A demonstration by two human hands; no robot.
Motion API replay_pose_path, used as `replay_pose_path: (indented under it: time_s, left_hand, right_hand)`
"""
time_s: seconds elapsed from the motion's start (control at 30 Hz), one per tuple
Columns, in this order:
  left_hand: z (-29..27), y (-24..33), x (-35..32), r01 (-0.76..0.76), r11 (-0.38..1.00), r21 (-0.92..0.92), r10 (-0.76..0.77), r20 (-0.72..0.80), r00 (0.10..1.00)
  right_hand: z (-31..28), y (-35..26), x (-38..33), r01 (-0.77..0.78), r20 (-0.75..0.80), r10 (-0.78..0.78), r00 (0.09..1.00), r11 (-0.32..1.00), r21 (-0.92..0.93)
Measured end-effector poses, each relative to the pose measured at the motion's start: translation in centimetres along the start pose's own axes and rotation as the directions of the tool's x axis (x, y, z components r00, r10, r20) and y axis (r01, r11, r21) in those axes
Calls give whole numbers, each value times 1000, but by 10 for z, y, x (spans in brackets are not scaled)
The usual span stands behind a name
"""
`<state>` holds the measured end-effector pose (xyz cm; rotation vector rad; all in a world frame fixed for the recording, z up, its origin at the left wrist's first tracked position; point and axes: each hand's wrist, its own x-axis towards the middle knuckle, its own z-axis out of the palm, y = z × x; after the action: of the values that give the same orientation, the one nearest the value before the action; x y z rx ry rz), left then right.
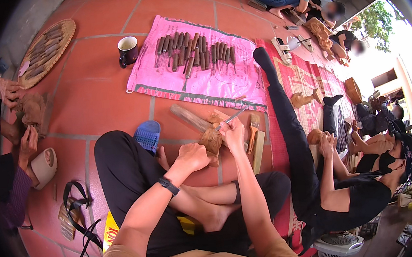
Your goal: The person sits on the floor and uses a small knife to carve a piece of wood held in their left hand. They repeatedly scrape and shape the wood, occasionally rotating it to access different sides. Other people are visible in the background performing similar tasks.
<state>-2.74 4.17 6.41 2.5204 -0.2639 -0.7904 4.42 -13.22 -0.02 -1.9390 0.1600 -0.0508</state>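
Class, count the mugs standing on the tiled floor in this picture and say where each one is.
1. A dark mug stands on the red tiles just left of the pink mat of carving tools; others may be hidden.

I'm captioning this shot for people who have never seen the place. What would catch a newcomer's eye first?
The bright pink mat at top centre, with its row of dark wooden-handled carving tools. Just below it, mid-frame, the right hand works a thin metal tool on a brown carved wood block that the left hand steadies over red floor tiles.
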Motion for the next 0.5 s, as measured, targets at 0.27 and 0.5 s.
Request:
replay_pose_path:
  time_s: [0.27,0.5]
  left_hand:
    - [-1,1,-2,1,1000,-11,-2,-5,1000]
    - [10,-6,5,-1,1000,-7,0,-41,999]
  right_hand:
    - [-3,-15,-1,48,35,-43,998,981,-187]
    - [5,-18,6,49,27,-44,999,966,-255]
